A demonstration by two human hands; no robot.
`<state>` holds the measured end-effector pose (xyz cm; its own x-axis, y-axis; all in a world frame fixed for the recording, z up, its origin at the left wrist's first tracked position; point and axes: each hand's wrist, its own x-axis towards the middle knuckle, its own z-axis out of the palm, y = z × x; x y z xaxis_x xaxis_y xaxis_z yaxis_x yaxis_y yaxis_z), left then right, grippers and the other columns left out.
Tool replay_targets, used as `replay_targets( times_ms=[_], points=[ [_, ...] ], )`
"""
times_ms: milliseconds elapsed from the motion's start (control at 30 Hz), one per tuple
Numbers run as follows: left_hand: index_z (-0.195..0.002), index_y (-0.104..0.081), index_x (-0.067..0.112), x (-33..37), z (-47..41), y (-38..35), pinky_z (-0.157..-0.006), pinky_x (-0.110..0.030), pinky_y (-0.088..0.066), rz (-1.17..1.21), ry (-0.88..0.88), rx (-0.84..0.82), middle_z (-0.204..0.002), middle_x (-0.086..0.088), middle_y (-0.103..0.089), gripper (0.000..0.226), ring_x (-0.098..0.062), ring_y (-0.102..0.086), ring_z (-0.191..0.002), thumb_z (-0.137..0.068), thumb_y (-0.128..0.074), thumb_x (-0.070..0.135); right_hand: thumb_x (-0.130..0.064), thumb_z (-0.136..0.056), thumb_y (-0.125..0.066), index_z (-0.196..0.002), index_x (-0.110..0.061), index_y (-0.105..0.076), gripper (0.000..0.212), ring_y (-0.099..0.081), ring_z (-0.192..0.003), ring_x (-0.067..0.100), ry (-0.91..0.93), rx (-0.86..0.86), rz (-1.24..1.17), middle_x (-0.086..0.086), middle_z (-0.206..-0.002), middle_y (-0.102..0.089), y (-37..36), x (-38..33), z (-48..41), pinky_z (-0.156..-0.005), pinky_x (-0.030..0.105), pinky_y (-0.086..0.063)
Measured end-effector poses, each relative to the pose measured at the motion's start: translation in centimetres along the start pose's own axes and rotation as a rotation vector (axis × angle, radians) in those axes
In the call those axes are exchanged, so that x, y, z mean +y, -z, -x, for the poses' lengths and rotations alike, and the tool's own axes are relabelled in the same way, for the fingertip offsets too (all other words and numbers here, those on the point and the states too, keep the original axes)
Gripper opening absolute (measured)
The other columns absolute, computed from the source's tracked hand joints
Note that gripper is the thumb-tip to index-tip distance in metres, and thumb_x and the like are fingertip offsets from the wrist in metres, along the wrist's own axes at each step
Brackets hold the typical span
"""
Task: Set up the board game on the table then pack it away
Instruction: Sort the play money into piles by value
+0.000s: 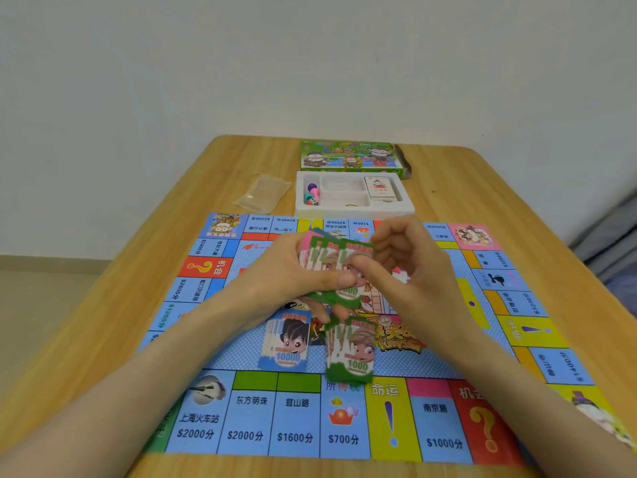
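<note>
A colourful paper game board [241,419] lies flat on the wooden table. Above its middle my left hand [293,270] grips a fanned stack of play money [331,257], green notes in front and pink ones behind. My right hand [403,267] pinches the front green note with thumb and fingers. Two sorted piles lie on the board below my hands: blue 10000 notes [287,343] and green 1000 notes [351,353].
A white plastic tray [355,212] behind the board holds coloured pawns, a die [312,196] and a card deck [381,189]. The green game box [348,157] lies beyond it. A clear plastic bag [263,194] rests to the tray's left.
</note>
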<state>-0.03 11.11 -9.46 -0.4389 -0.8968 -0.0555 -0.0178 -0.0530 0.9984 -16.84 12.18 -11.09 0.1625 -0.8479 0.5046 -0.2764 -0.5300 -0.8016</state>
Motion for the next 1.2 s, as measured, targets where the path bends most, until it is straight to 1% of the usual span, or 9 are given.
replay_targets(
  times_ms=[100,200,300,367,600,767,867,1000,1200],
  points=[
    [-0.091,-0.061,0.009,-0.2,0.0,0.0,-0.039,-0.023,-0.050,-0.004,0.009,-0.030,-0.073,-0.006,-0.073,0.029,-0.020,-0.066,-0.048,-0.063,-0.070,0.014,-0.021,-0.079,-0.066,-0.092,-0.025,-0.051,0.021,-0.052,-0.068,0.009,0.013,-0.018,0.001,-0.011,-0.081,-0.057,0.0,0.1,0.0,-0.065,0.026,-0.046],
    [-0.091,-0.061,0.010,-0.3,0.0,0.0,-0.041,-0.023,-0.051,0.012,-0.008,-0.030,-0.071,-0.006,-0.073,0.026,-0.020,-0.066,-0.048,-0.066,-0.068,0.018,-0.021,-0.080,-0.063,-0.092,-0.028,-0.053,0.017,-0.054,-0.067,0.013,0.020,-0.009,0.051,-0.004,-0.072,-0.060,0.0,0.2,0.1,-0.064,0.024,-0.045],
    [-0.091,-0.061,0.010,-0.4,-0.1,0.1,-0.043,-0.022,-0.052,0.059,-0.021,-0.017,-0.070,-0.010,-0.072,0.023,-0.018,-0.065,-0.048,-0.073,-0.062,0.022,-0.021,-0.082,-0.060,-0.095,-0.027,-0.058,0.014,-0.059,-0.068,0.019,0.005,0.033,0.074,0.001,-0.070,-0.061,0.1,0.3,0.0,-0.066,0.032,-0.048],
    [-0.092,-0.060,0.007,-0.5,-0.2,0.3,-0.044,-0.022,-0.052,0.079,-0.029,-0.014,-0.070,-0.011,-0.071,0.024,-0.018,-0.065,-0.048,-0.076,-0.059,0.024,-0.019,-0.083,-0.060,-0.092,-0.032,-0.058,0.016,-0.061,-0.069,0.013,0.001,0.063,0.068,-0.001,-0.074,-0.065,0.2,0.2,-0.2,-0.067,0.033,-0.050],
    [-0.096,-0.053,0.003,-0.6,-0.1,0.4,-0.042,-0.023,-0.051,0.052,0.009,-0.104,-0.067,-0.008,-0.069,0.029,-0.017,-0.062,-0.046,-0.080,-0.055,0.026,-0.014,-0.085,-0.061,-0.086,-0.035,-0.056,0.021,-0.063,-0.072,-0.002,0.026,0.071,0.075,-0.016,-0.078,-0.066,0.2,-0.2,-0.1,-0.064,0.011,-0.045],
    [-0.100,-0.054,0.003,-0.4,0.0,0.4,-0.039,-0.022,-0.049,0.067,0.013,-0.117,-0.066,-0.008,-0.069,0.025,-0.016,-0.060,-0.043,-0.081,-0.057,0.019,-0.010,-0.089,-0.061,-0.086,-0.025,-0.055,0.016,-0.063,-0.059,0.011,0.009,0.093,0.052,-0.001,-0.069,-0.068,0.1,-0.6,0.1,-0.059,0.032,-0.048],
    [-0.102,-0.051,0.001,-0.3,0.0,0.4,-0.038,-0.022,-0.047,0.067,-0.004,-0.114,-0.062,-0.006,-0.068,0.025,-0.015,-0.059,-0.043,-0.080,-0.057,0.013,-0.013,-0.091,-0.059,-0.086,-0.023,-0.053,0.013,-0.062,-0.062,0.012,-0.017,0.126,0.041,0.004,-0.069,-0.066,0.1,-0.4,0.0,-0.062,0.035,-0.049],
    [-0.096,-0.055,0.004,-0.2,-0.1,0.5,-0.041,-0.024,-0.049,0.049,-0.025,-0.053,-0.064,-0.005,-0.068,0.023,-0.018,-0.061,-0.045,-0.075,-0.062,0.011,-0.011,-0.093,-0.054,-0.084,-0.021,-0.052,0.014,-0.060,-0.065,0.004,-0.050,0.202,-0.034,-0.002,-0.070,-0.065,0.5,-0.2,-0.2,-0.059,0.016,-0.044],
    [-0.094,-0.056,0.003,-0.5,-0.6,0.9,-0.043,-0.021,-0.050,0.132,-0.117,0.179,-0.062,-0.009,-0.068,0.013,-0.015,-0.062,-0.046,-0.082,-0.060,0.006,-0.004,-0.093,-0.053,-0.085,-0.014,-0.056,0.013,-0.057,-0.070,0.006,-0.143,0.180,-0.188,0.002,-0.079,-0.061,1.2,-0.5,-0.6,-0.066,0.021,-0.046]
  ],
)
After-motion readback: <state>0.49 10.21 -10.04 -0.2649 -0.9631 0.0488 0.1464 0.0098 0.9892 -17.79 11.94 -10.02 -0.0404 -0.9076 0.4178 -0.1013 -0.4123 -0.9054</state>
